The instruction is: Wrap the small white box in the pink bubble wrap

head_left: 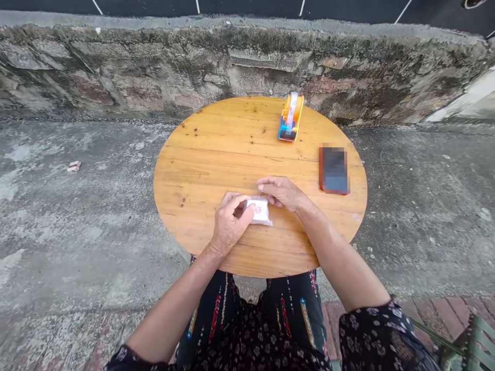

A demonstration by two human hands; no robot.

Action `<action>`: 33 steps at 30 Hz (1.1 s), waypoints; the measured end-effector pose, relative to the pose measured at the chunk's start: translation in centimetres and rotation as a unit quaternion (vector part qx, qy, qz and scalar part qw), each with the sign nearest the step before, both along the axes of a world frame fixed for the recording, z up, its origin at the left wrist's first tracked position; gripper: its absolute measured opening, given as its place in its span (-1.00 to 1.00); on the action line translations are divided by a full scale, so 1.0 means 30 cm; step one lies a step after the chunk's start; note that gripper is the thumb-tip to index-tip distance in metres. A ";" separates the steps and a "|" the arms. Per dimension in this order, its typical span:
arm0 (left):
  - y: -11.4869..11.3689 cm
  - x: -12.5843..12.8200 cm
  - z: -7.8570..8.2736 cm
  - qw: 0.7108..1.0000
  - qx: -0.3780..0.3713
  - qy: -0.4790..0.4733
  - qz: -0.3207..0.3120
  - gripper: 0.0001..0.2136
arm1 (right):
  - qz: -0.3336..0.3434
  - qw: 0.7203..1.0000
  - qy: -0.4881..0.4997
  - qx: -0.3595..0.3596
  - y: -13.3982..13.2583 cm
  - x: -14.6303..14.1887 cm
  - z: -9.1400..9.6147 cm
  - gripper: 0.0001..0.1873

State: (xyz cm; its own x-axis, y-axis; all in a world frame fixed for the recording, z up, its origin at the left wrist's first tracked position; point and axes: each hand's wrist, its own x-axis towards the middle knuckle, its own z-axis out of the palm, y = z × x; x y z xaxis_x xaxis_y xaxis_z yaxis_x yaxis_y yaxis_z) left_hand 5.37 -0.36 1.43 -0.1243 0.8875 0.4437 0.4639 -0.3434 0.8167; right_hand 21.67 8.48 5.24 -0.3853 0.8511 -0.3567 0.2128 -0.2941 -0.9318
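Note:
A small flat white packet [260, 212] with a pink mark on top lies in clear plastic wrapping on the round wooden table [209, 159], near its front. My left hand [231, 219] grips the left side of the packet, thumb over its top face and fingers curled along the far left edge. Just beyond the packet's far right corner is my right hand [285, 194]. Its fingers are bent and slightly apart, and I see nothing held in them. Whether its lower fingertips touch the plastic wrapping is hard to make out.
A tape dispenser [291, 117] in orange and blue, with a roll of tape, stands at the table's far side. A blurred dark phone-like object [334, 170] lies at the right. Behind runs a low stone wall [174, 77]. A green chair [479, 342] shows at lower right.

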 end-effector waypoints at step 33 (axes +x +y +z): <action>0.005 0.002 0.007 1.000 -0.022 0.017 0.010 -0.88 | 0.076 0.974 0.022 0.210 -0.014 0.013 -0.010 -0.84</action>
State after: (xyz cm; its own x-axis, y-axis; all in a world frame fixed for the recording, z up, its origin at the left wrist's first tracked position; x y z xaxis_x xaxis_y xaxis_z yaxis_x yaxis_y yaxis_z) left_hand 5.43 -0.22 1.62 -0.1267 0.9042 0.4080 0.4984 -0.2975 0.8143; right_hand 22.05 8.05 4.94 -0.5261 0.8498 0.0304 0.1815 0.1472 -0.9723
